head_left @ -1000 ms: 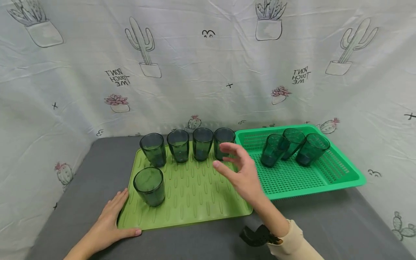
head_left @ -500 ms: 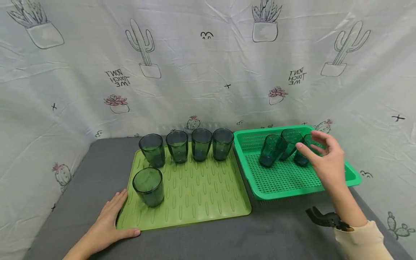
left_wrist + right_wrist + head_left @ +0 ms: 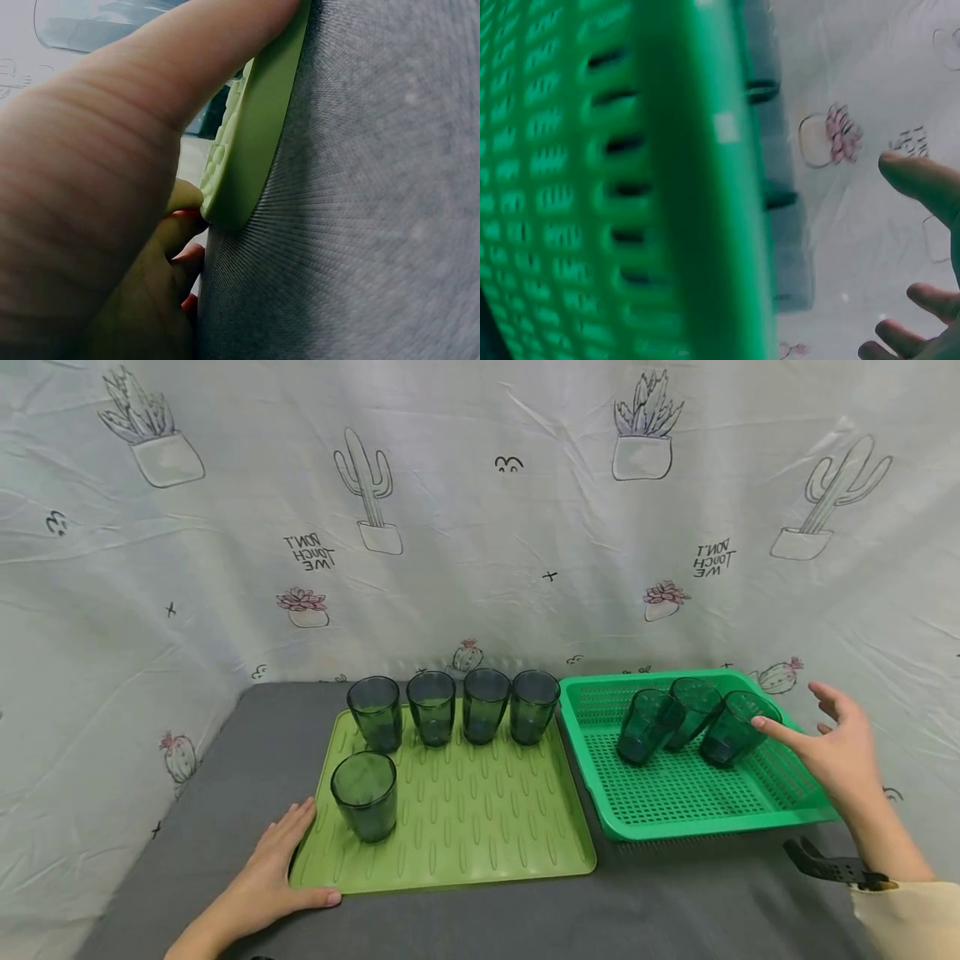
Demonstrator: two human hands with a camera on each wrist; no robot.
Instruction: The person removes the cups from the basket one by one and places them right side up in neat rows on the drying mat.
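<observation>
So the right hand [image 3: 843, 752] has swung all the way over from the lime tray [image 3: 480, 852] to the far side of the green basket [image 3: 675, 814]. It's now over the basket's right rim, fingers spread and loose, index tip at or just short of the lip of the rightmost tilted cup [image 3: 731, 728]; can't tell if it actually touches. It isn't gripping anything.

Three dark green cups lean against each other at the back of the basket, tipped over rather than standing, probably just because they were dumped in there loose. The lime tray has five more standing upright: four in a row along the back edge and a single cup [image 3: 365, 795] near the front left.

The left hand [image 3: 273, 877] lies flat on the grey bench [image 3: 675, 902], fingers straight, pressed against the tray's front left corner. The wrist view shows the thumb along the tray's edge, which looks like it's there to keep the tray from sliding.
</observation>
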